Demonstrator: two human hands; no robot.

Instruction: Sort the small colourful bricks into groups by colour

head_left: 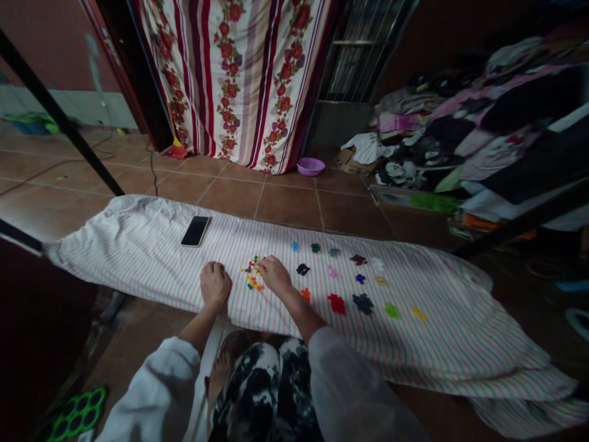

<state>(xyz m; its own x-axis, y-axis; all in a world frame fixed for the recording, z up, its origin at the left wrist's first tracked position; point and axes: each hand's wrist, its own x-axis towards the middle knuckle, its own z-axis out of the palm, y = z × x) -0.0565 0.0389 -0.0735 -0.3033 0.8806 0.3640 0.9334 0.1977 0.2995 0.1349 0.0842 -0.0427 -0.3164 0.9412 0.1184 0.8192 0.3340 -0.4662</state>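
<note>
My right hand point(275, 275) reaches over a loose pile of small mixed pieces point(256, 283) in yellow, red, green and orange. Its fingers are pinched together at the pile's edge; whatever is between them is too small to make out. To the left of the pile, my left hand point(215, 283) rests on the striped cloth point(156, 258) with its fingers curled, their inside hidden. Right of my hands lie small heaps sorted by colour, among them a red heap point(337, 304), a dark grey heap point(363, 303), a black heap point(302, 269) and a lime green heap point(391, 310).
A phone point(196, 231) lies on the cloth at the left. Beyond the cloth, a purple basin point(311, 166) stands on the tiled floor by a flowered curtain point(230, 80). Piled clothes point(497, 123) fill the right side. Dark poles rise at both ends.
</note>
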